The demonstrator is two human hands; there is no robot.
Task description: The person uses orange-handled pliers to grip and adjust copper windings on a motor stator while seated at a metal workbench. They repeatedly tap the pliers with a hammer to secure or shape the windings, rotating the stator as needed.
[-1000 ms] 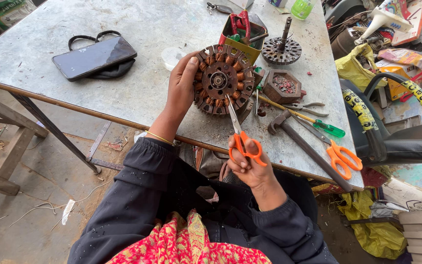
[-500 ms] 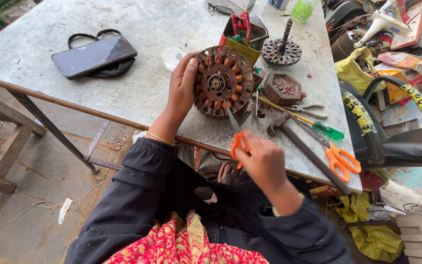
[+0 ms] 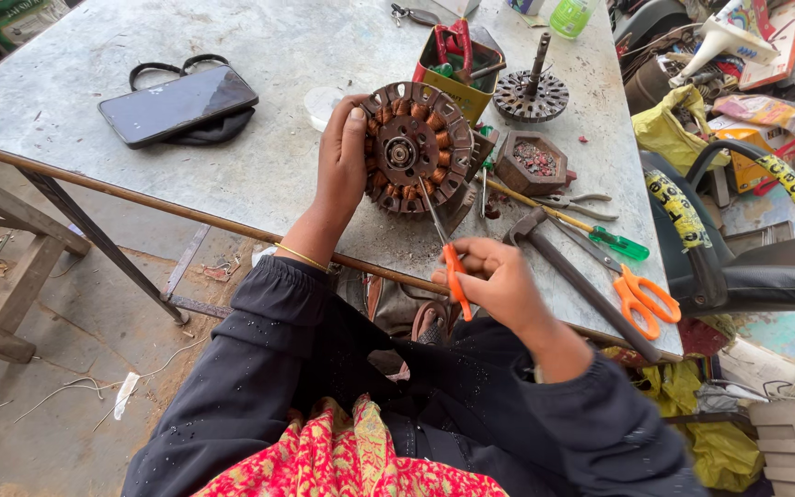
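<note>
Right hand [image 3: 501,281] has dropped lower, grip holding scissors [image 3: 443,244] beside hammer [image 3: 581,281].

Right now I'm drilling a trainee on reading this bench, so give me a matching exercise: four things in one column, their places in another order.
Things:
1. stator
2. phone
3. hammer
4. orange scissors

Places:
A. lying on a black pouch, on the table's left part
B. in the right hand, blades at the copper coils
C. steadied by the left hand
D. flat on the table, right of the stator

Pairs: 1-C, 2-A, 3-D, 4-B
</note>
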